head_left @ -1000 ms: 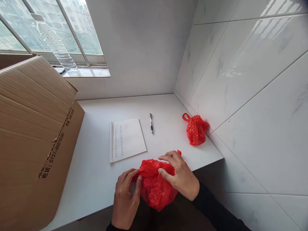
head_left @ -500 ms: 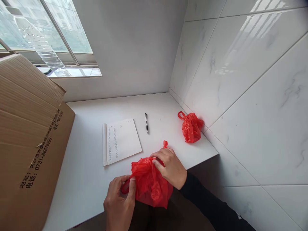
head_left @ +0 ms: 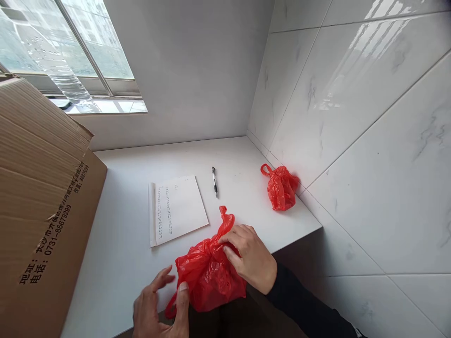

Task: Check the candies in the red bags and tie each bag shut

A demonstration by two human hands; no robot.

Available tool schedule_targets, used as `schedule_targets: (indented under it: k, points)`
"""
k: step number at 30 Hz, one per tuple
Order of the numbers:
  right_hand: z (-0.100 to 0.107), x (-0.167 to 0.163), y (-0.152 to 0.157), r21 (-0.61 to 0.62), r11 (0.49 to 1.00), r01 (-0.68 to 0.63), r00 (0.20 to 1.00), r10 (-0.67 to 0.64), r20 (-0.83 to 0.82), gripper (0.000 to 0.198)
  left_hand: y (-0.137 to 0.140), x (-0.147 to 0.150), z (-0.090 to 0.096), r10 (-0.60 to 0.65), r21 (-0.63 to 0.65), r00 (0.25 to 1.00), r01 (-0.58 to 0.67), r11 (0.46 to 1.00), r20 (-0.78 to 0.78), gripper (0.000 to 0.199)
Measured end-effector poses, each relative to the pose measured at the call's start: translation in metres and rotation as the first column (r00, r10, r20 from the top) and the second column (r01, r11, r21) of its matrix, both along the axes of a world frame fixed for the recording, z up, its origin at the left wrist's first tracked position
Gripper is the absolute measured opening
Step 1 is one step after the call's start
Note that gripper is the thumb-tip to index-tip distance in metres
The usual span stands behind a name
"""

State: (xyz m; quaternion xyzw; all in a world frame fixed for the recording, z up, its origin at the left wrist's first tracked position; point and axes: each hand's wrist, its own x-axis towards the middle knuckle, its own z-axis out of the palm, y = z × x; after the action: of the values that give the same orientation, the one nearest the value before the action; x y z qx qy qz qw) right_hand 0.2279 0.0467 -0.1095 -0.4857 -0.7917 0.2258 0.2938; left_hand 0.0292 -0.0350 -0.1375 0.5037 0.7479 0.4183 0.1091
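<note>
A red plastic bag (head_left: 214, 281), bunched at its top, lies at the table's near edge and partly overhangs it. My right hand (head_left: 248, 256) pinches the gathered neck of the bag, and a twisted handle end sticks up beyond its fingers. My left hand (head_left: 158, 305) is at the bag's left side with thumb and fingers apart. Its thumb is against or just over the red plastic, and a handle loop hangs beside the thumb. What the bag contains is hidden.
A second tied red bag (head_left: 282, 188) sits by the tiled wall on the white table (head_left: 120, 197). A notepad (head_left: 181, 211) with handwritten columns and a pen (head_left: 214, 182) lie mid-table. The cardboard box (head_left: 52, 202) stands left; a water bottle (head_left: 59, 70) is on the windowsill.
My left hand has let go of the bag's handle and moved down and left, its fingers spreading. The twisted end beyond my right hand now stands up longer and further left.
</note>
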Motion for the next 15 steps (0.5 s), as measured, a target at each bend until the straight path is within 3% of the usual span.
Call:
schedule_targets:
  k: [3,8,11,15]
  points:
    - [0.006,-0.002,0.001,0.026,0.999,-0.03,0.998,0.031,-0.049,0.028,0.011,-0.001,0.015,-0.119,0.15,0.984,0.138,0.979,-0.134,0.038]
    - [0.01,-0.003,-0.006,0.035,0.998,-0.046,0.993,0.049,-0.106,0.03,0.03,-0.011,0.015,-0.38,0.124,0.871,0.433,0.893,-0.31,0.023]
    - [0.014,0.002,-0.008,0.011,1.0,-0.023,0.989,0.025,-0.146,0.027,0.032,-0.016,0.01,-0.394,0.134,0.869,0.447,0.885,-0.299,0.011]
    - [0.022,0.016,-0.006,-0.039,0.998,0.056,0.978,-0.063,-0.198,0.024,0.029,-0.027,0.012,-0.294,0.084,0.938,0.313,0.946,-0.182,0.02]
